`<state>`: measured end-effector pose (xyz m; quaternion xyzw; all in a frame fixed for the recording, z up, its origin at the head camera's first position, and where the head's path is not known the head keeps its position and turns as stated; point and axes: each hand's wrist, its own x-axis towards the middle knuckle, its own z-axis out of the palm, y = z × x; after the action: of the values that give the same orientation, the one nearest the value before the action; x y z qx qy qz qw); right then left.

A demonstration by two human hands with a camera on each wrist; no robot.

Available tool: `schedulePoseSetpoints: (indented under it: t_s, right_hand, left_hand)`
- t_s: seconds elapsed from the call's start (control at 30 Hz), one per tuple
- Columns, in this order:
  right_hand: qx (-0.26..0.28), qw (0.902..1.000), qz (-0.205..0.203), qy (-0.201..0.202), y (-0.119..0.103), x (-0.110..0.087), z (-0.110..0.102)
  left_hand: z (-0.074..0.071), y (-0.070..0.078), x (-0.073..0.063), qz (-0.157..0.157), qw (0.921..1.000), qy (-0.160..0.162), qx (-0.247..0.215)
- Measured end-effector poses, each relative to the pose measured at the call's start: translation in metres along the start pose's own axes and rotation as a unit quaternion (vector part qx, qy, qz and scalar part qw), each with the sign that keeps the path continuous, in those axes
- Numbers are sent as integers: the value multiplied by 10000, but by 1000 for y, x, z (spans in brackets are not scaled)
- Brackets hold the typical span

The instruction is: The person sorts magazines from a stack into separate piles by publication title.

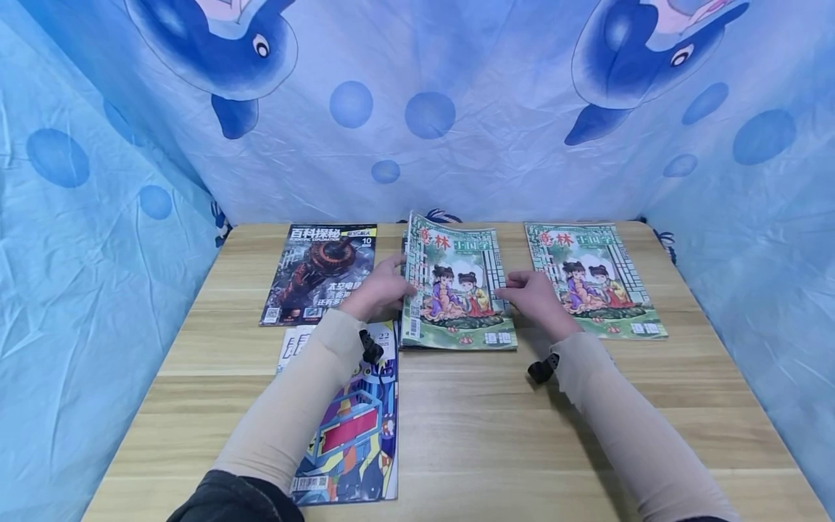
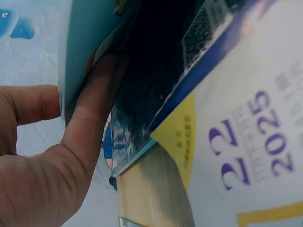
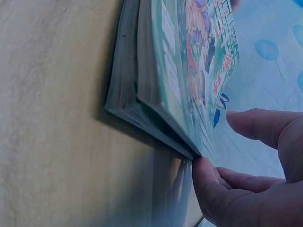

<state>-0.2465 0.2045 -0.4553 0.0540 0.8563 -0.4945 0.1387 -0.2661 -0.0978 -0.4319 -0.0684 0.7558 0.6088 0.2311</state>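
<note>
A green-covered magazine (image 1: 457, 290) with two cartoon figures lies on top of another at the middle of the table. My left hand (image 1: 386, 286) holds it by its left edge; in the left wrist view, digits (image 2: 87, 123) lie on both faces of that edge. At its right edge is my right hand (image 1: 531, 296). The right wrist view shows one fingertip (image 3: 203, 168) touching the corner of the page edges, while another digit stands apart. Dark pages or a dark cover (image 2: 156, 61) show beneath the lifted edge.
A matching green magazine (image 1: 596, 283) lies at the right. On the left are a dark science magazine (image 1: 320, 268) and a colourful magazine (image 1: 355, 435), partly hidden by my left forearm. Blue curtains (image 1: 417, 174) border the wooden table (image 1: 470, 435).
</note>
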Motion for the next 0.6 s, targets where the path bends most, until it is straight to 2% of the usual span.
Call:
schedulePoseSetpoints:
  t_s: [0.3, 0.6]
  right_hand:
    - [-21, 9999, -18, -114, 3, 1, -1]
    - [194, 9993, -210, -258, 10, 1, -9]
  left_hand:
    - [4, 2, -8, 34, 9988, 112, -476]
    - [7, 5, -15, 219, 9930, -54, -1160]
